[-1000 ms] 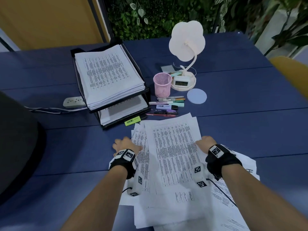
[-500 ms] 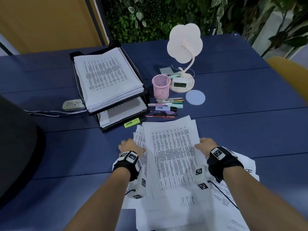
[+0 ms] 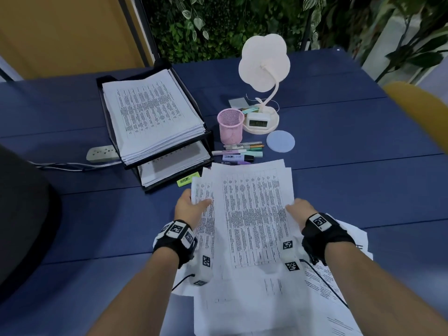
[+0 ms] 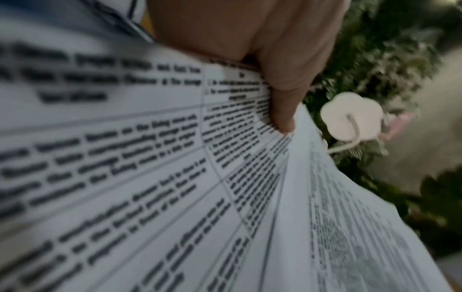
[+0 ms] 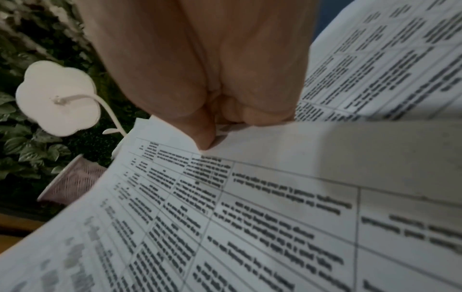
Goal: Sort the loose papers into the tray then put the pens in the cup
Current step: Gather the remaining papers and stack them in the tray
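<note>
White printed papers (image 3: 254, 214) held raised over the blue worktop (image 3: 339, 166), near the tray | left hand (image 3: 191, 207) fingers pinching their left edge, thumb on top | right hand (image 3: 299, 210) fingers pinching right edge | tray (image 3: 208, 134) stacked with sheets | pens (image 3: 238, 151) lying beside pink cup (image 3: 230, 126)

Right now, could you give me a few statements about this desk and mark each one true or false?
1. Both hands hold a bundle of papers, the left hand on its left edge and the right hand on its right edge. True.
2. The pink cup is full of pens. False: the pens lie on the table in front of it.
3. The top level of the tray already holds a stack of paper. True.
4. The flower-shaped lamp lies tipped over. False: it stands upright.
</note>
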